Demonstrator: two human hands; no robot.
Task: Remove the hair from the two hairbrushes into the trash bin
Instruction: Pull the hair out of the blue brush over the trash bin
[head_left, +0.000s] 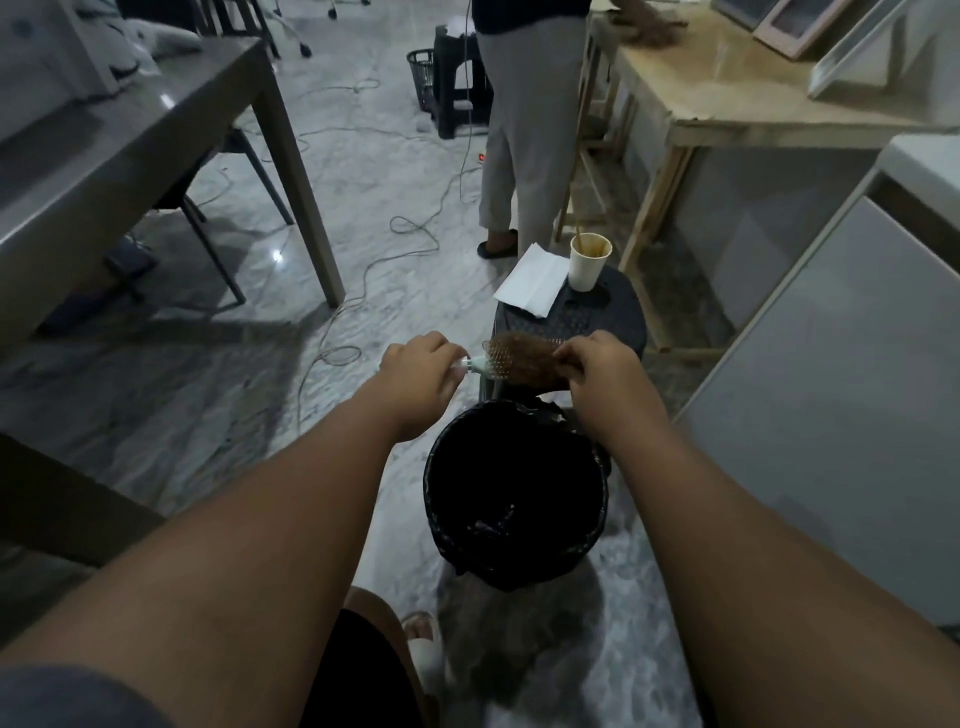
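A pale hairbrush (493, 364) is held level just above and beyond the trash bin (441, 499), a round black bin lined with a black bag. My left hand (415, 371) grips the brush's white handle. A mat of brown hair (530, 364) covers the bristles. My right hand (597, 366) has its fingers pinched on that hair at the brush's right end. Only this one brush is visible.
Behind the brush stands a dark plastic stool (613, 317) holding a paper cup (588, 262) and a white napkin (532, 280). A person (524, 130) stands further back by a wooden table (727, 114). A grey table (156, 135) is left, a white cabinet (831, 389) right, cables (363, 275) on the floor.
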